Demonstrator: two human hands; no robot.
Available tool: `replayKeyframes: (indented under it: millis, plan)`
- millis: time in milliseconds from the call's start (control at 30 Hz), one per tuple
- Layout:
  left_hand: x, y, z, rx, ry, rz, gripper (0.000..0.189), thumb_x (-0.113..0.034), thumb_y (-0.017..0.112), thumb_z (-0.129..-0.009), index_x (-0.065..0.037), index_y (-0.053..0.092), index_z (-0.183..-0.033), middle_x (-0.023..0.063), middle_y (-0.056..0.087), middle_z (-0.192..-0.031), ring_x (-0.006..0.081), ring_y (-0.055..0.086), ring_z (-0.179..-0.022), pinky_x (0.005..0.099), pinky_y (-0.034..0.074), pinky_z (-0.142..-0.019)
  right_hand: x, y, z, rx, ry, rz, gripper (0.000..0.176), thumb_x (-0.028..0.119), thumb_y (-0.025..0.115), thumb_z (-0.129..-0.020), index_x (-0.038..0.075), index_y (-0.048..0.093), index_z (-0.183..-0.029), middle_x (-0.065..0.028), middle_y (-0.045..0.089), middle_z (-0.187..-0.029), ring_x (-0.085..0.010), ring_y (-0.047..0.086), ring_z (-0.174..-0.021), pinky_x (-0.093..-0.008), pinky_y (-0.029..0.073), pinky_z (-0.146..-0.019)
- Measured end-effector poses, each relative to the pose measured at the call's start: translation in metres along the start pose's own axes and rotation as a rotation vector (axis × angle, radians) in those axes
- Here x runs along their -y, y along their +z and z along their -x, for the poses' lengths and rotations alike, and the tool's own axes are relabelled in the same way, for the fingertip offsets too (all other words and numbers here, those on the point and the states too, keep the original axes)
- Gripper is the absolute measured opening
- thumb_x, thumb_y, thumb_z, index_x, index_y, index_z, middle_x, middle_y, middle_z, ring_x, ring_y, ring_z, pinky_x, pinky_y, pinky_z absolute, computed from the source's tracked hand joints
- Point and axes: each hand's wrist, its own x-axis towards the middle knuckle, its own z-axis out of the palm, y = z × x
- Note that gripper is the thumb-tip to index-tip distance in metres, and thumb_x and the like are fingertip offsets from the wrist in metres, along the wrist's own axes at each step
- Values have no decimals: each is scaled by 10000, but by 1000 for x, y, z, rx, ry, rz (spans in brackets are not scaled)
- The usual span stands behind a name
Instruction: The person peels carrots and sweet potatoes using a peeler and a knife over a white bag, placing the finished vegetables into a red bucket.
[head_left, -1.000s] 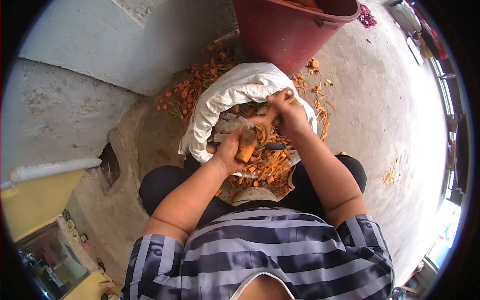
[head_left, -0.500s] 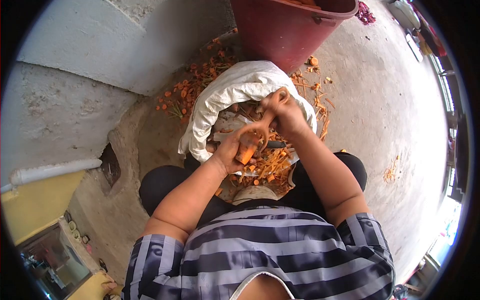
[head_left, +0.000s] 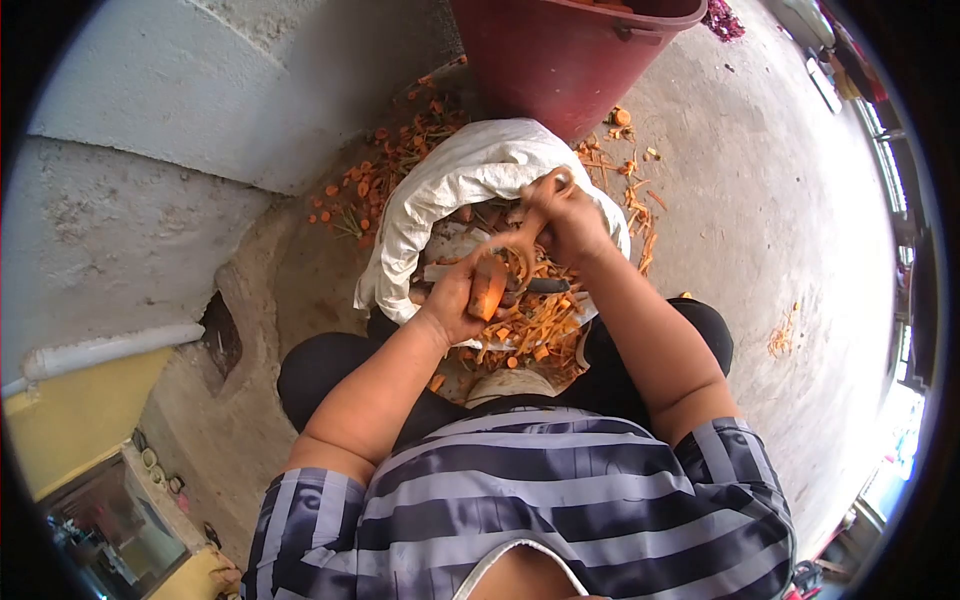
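Note:
My left hand point(head_left: 455, 302) is closed around a partly peeled orange carrot point(head_left: 487, 288), held over the open white sack point(head_left: 400, 220). Fingers of my right hand point(head_left: 572, 222) wrap round the handle of a brownish-orange peeler point(head_left: 522, 240), whose looped head lies against the carrot's upper end. Motion blurs the right fingers slightly. Below both hands, orange peelings point(head_left: 540, 328) and small cut pieces lie in and on the sack's near side. A dark knife-like handle point(head_left: 547, 286) rests among them. Unpeeled roots show partly inside the sack.
Behind the sack stands a big red tub point(head_left: 570, 70) with orange pieces in it. Carrot slices and scraps point(head_left: 375, 180) are scattered on the floor to its left, more peelings point(head_left: 640, 215) to the right. A grey wall point(head_left: 150, 90) rises at the left.
The carrot has turned in my left hand and shows more of its orange side. My right hand and the peeler have shifted slightly. The whole view has moved a little.

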Motion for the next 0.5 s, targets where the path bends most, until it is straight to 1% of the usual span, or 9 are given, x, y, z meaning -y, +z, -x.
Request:
replayKeyframes:
  millis: [33, 100, 133, 233, 267, 300, 367, 467, 500]
  plan:
    - [1, 2, 0, -23, 22, 28, 328, -359, 377, -902, -60, 495, -965, 69, 534, -839, 163, 529, -710, 292, 458, -561, 6, 7, 12, 140, 78, 128, 236, 152, 688, -719, 37, 509, -821, -26, 526, -672, -100, 508, -528, -219, 404, -406]
    - [4, 8, 0, -70, 63, 84, 310, -335, 373, -904, -66, 502, -989, 68, 546, -859, 173, 552, -753, 308, 481, -593, -7, 14, 17, 302, 77, 169, 259, 83, 668, -714, 48, 477, -886, -37, 530, -657, -117, 497, -493, -231, 401, -404]
    - [4, 3, -2, -56, 2, 132, 300, -316, 370, -903, -75, 503, -1023, 66, 557, -878, 185, 569, -780, 315, 496, -622, -12, 13, 16, 274, 76, 163, 210, 85, 666, -714, 45, 493, -825, -34, 531, -651, -117, 501, -494, -226, 398, -401]
    - [6, 11, 0, -122, 41, -50, 290, -319, 372, -895, -69, 512, -936, 86, 540, -835, 180, 539, -730, 247, 408, -511, -7, -4, 0, 87, 83, 133, 181, 90, 661, -722, 42, 505, -799, -33, 534, -653, -121, 515, -512, -226, 407, -411]
    - [4, 8, -4, -65, -22, -20, 286, -309, 360, -898, -66, 507, -933, 82, 523, -808, 178, 514, -702, 259, 407, -513, -14, -14, -13, -97, -1, 122, 177, 95, 652, -730, 29, 512, -816, -41, 539, -674, -131, 533, -544, -233, 423, -427]
    - [4, 7, -3, -81, -39, -14, 295, -318, 352, -900, -66, 503, -937, 79, 517, -801, 179, 507, -696, 264, 409, -514, -14, -37, -30, -188, 44, 349, 207, 102, 646, -741, 15, 501, -861, -53, 543, -708, -140, 543, -577, -251, 444, -459]
    - [4, 5, -1, -116, -78, -11, 314, -335, 338, -904, -66, 496, -944, 73, 504, -788, 181, 493, -684, 274, 412, -514, 0, -33, -27, -346, -33, 48, 196, 114, 645, -752, 20, 508, -855, -54, 543, -731, -133, 541, -600, -260, 454, -490]
    - [0, -2, -4, -134, -74, 1, 320, -373, 373, -906, -81, 484, -975, 67, 538, -828, 174, 544, -699, 303, 473, -573, 2, -27, -24, -277, -31, -1, 209, 145, 677, -738, 32, 519, -816, -47, 542, -686, -126, 506, -528, -255, 407, -441]
    - [0, 0, -4, -150, -10, -66, 317, -369, 383, -904, -78, 484, -978, 64, 536, -833, 171, 541, -703, 306, 473, -575, 4, -22, -20, -243, -22, -20, 217, 151, 691, -727, 34, 522, -797, -46, 544, -664, -129, 497, -493, -252, 388, -415]
